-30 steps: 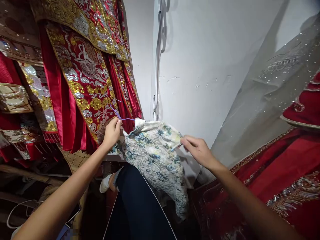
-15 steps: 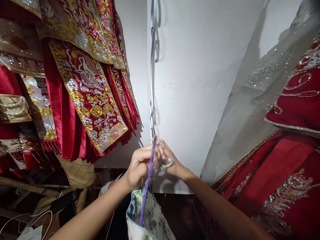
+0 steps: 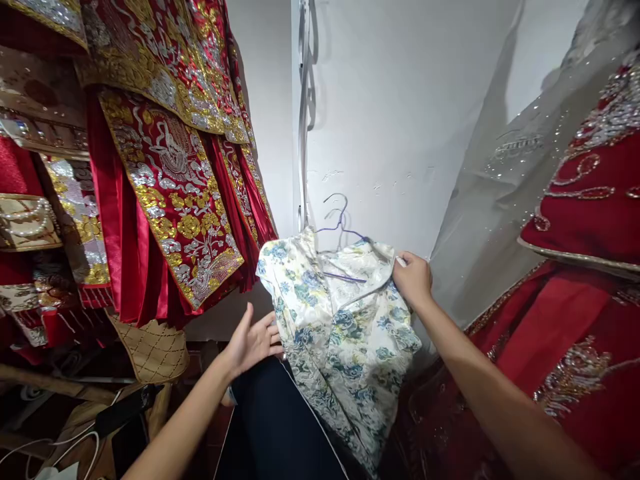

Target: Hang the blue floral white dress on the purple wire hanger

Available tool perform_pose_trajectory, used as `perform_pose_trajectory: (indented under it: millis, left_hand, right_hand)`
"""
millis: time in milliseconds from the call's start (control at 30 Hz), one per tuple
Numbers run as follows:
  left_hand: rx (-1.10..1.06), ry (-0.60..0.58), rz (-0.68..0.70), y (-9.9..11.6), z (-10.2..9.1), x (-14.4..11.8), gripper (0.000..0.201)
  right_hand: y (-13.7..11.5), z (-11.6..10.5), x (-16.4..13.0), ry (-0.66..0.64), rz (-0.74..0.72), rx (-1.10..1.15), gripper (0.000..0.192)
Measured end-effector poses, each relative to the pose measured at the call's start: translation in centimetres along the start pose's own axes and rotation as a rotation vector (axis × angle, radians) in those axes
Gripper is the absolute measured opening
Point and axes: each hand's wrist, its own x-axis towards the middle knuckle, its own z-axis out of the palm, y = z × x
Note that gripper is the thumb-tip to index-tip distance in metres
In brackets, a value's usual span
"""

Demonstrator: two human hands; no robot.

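Floral garment [image 3: 340,320] already hung on purple hanger [image 3: 343,223]; right hand [image 3: 414,279] pinched its shoulder, open left hand [image 3: 253,341] touched the side, unsmoothed.

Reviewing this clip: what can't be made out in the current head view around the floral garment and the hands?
- Hanger: only the purple hook and a short bar show; the floral garment hides the rest.
- Right hand: fingertips buried in the garment's shoulder, so the grip is unclear.
- Left hand: open at the garment's edge; contact cannot be confirmed.
- Garment hem: cut off by the bottom edge.
- Red embroidered robes: cut off by the top and left edges.
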Motion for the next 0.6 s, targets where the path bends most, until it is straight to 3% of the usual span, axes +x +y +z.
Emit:
perform_pose_trajectory:
  millis: [33,133,300,500,600]
  left_hand:
    - [-0.086,-0.018,-0.04,-0.9,0.0,0.0,0.069]
    - [-0.12,0.123,0.053,-2.7,1.5,-0.1,0.06]
    - [-0.128,0.266,0.179,-3.0,4.0,-1.4,0.059]
    - [-0.168,0.408,0.167,-2.9,3.1,-2.4,0.059]
    - [-0.22,0.533,0.133,-4.2,2.2,-3.3,0.061]
  right_hand:
    - [-0.4,0.3,0.6,-0.029,-0.004,-0.025,0.044]
    - [-2.1,0.9,1.3,-0.075,-0.034,-0.081,0.046]
    - [-2.9,0.6,1.5,-0.094,-0.011,-0.032,0.047]
    - [-4.5,1.1,2.0,-0.205,-0.074,0.095,0.047]
    - [-5.3,1.3,-0.2,-0.178,-0.104,0.167,0.038]
